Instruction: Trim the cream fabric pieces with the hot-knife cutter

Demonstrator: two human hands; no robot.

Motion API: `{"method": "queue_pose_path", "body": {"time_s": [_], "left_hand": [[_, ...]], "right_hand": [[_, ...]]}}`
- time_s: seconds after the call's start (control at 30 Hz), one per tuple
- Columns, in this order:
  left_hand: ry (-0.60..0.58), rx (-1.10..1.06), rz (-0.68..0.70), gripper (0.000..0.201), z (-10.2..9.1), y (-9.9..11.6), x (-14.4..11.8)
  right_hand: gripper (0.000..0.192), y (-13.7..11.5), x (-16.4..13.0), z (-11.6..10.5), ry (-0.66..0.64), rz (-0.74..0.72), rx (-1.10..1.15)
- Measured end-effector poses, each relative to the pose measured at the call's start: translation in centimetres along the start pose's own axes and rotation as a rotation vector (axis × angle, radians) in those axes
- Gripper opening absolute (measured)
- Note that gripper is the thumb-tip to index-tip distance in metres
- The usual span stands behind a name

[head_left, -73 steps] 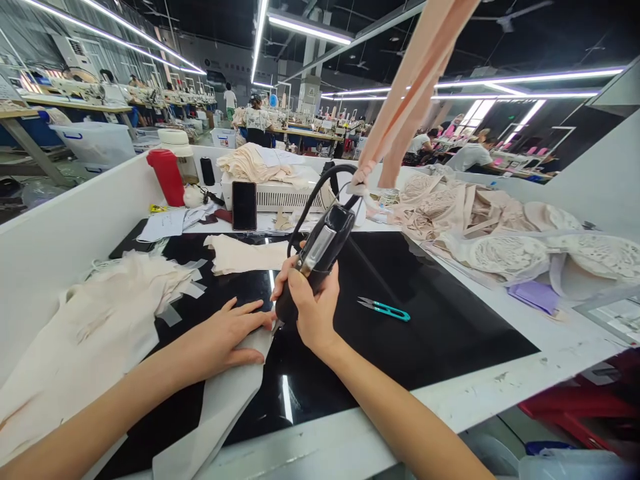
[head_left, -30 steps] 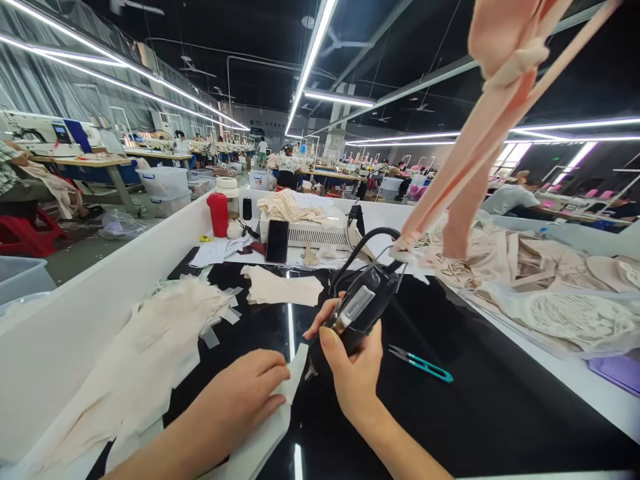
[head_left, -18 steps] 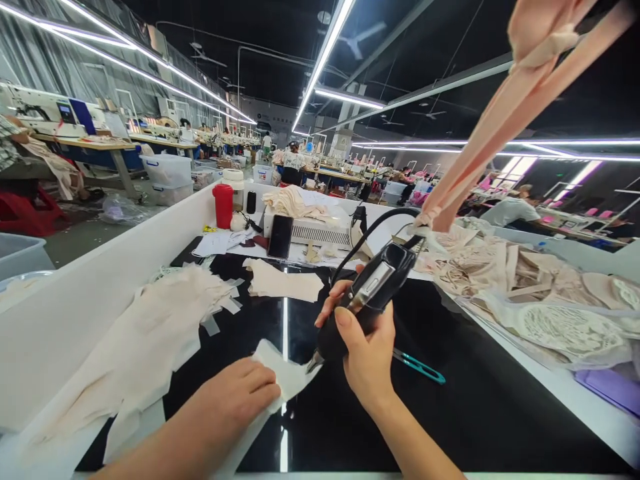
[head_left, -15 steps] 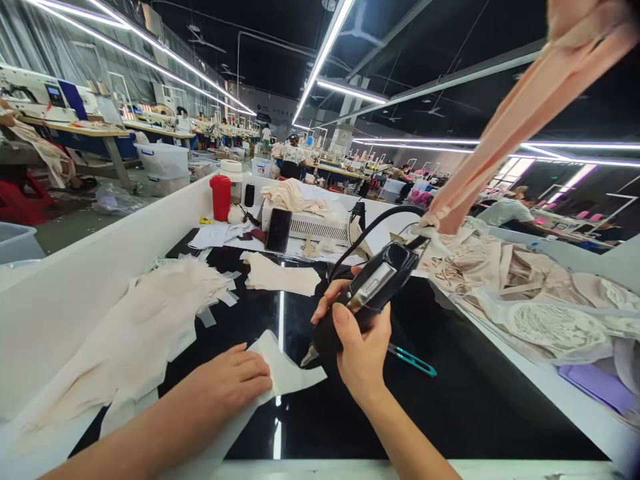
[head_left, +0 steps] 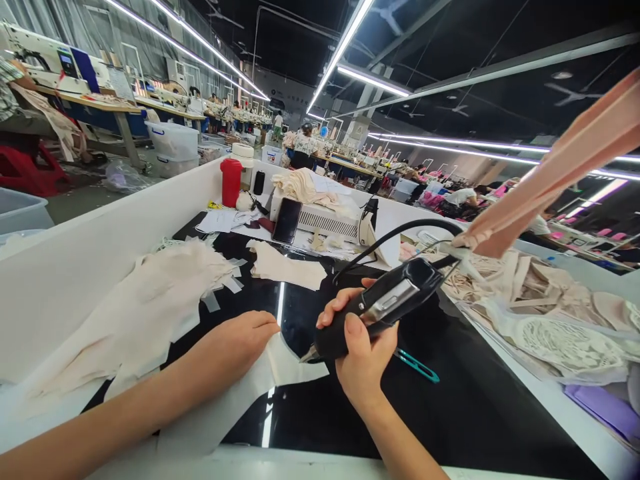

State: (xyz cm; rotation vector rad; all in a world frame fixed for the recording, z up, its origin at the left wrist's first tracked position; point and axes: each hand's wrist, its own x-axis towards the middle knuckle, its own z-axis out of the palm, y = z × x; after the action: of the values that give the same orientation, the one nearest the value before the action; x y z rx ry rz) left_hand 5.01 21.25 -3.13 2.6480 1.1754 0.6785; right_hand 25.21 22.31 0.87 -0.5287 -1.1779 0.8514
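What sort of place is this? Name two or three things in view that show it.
Most likely a garment factory floor: rows of sewing stations run to the back, cut fabric pieces lie on the black worktable, and the right hand holds a corded cutting tool.

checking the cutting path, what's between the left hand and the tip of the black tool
In the head view, only the pale fabric piece lies between the left hand and the tip of the black tool, flat on the black tabletop. The right hand grips the tool.
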Motion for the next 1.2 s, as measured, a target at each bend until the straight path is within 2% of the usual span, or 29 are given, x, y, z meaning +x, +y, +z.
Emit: {"method": "queue_pose_path", "body": {"time_s": [0.2, 0.43, 0.63, 0.77, 0.97, 1.2], "left_hand": [[-0.061, 0.057, 0.003, 0.036, 1.5, -0.3, 0.1], [0.024, 0.062, 0.067, 0.044, 2.1, -1.0, -1.7], [0.039, 0.015, 0.073, 0.045, 2.0, -0.8, -1.6], [0.054, -0.001, 0.069, 0.046, 1.8, -0.6, -1.6], [0.085, -0.013, 0.078, 0.041, 2.1, -0.6, -1.8], [0.126, -0.028, 0.089, 0.04, 2.1, -0.5, -1.7]], "right_hand": [[0.035, -0.4, -1.0, -1.1, -0.012, 0.018, 0.004], [0.033, -1.1, -1.7, -0.9, -0.028, -0.013, -0.04], [0.034, -1.0, -0.4, -0.2, 0.017, 0.011, -0.057], [0.036, -0.1, 1.1, 1.1, 0.061, 0.001, -0.012], [0.036, 2.1, 2.5, 3.2, 0.056, 0.022, 0.038], [0.033, 3.6, 2.8, 3.8, 0.029, 0.015, 0.051]]}}
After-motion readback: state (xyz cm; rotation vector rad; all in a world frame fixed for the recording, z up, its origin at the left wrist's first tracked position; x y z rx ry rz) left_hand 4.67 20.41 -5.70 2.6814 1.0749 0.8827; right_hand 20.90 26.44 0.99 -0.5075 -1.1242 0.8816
